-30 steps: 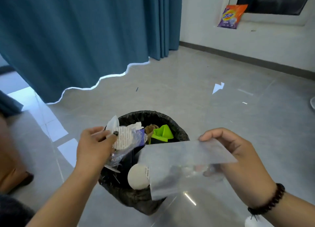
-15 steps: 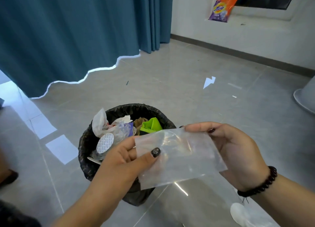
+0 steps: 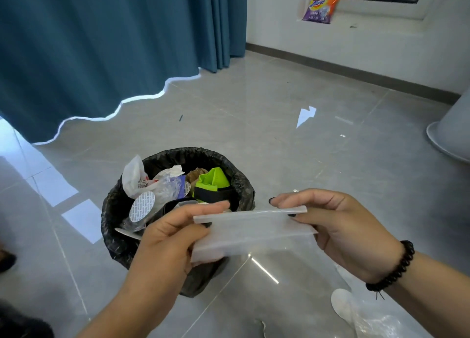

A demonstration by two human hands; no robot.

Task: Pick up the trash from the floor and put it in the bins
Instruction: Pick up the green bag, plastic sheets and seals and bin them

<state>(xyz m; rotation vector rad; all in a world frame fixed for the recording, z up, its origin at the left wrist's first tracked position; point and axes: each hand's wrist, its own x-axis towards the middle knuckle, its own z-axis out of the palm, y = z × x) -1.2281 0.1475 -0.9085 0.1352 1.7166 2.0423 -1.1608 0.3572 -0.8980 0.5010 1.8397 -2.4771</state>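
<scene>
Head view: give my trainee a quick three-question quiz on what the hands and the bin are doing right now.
1. True or false: only the right hand holds the clear plastic bag.
2. Which is inside the black-lined bin? A) a green folded carton B) a red ball C) a glass jar
3. Fill in: the orange and purple detergent packet leans on the window ____.

Key:
1. False; the left hand grips the bag too, and it is folded between them.
2. A, the green folded carton.
3. sill.
</scene>
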